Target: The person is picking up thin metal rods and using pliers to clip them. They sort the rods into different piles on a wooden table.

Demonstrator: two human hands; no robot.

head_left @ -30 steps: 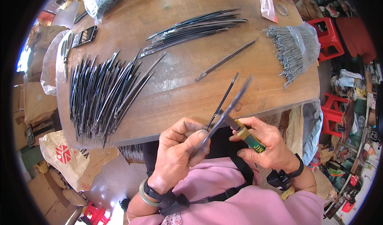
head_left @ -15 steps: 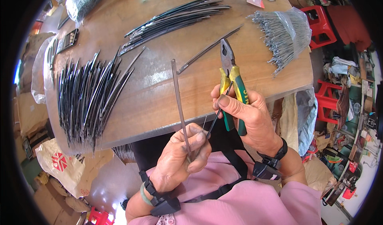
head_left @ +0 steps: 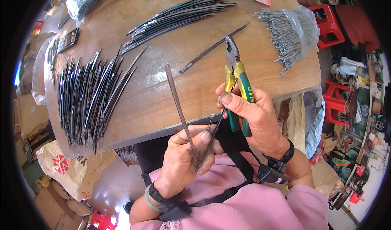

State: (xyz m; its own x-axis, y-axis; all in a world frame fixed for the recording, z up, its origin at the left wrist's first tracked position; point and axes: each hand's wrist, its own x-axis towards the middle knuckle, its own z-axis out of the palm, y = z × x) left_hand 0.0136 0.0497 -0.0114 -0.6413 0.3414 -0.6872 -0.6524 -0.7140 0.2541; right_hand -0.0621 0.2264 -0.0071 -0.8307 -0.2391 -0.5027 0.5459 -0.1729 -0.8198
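My left hand (head_left: 185,152) is closed around the lower end of a long, thin dark strip (head_left: 177,99) that leans up and left over the table's edge. A fine wire (head_left: 210,122) sticks up by its thumb. A second, black strip (head_left: 218,124) slants from these fingers up to my right hand (head_left: 252,113), whose thumb and finger pinch its upper end. Combination pliers (head_left: 232,56) with yellow and green handles rest in the same right hand, jaws pointing up. The lower ends of both strips are partly hidden by my left fingers.
On the wooden table (head_left: 163,83) lie a big spread of dark strips (head_left: 91,101), a second pile (head_left: 179,20) farther back and one single strip (head_left: 214,47). A plastic-wrapped wire bundle (head_left: 289,34) lies at right. Red stools (head_left: 336,101) stand beyond the right edge.
The upper end of the left strip has swung to the left. My left fingers have shifted along the black strip, showing more of its lower part. The right hand has barely moved.
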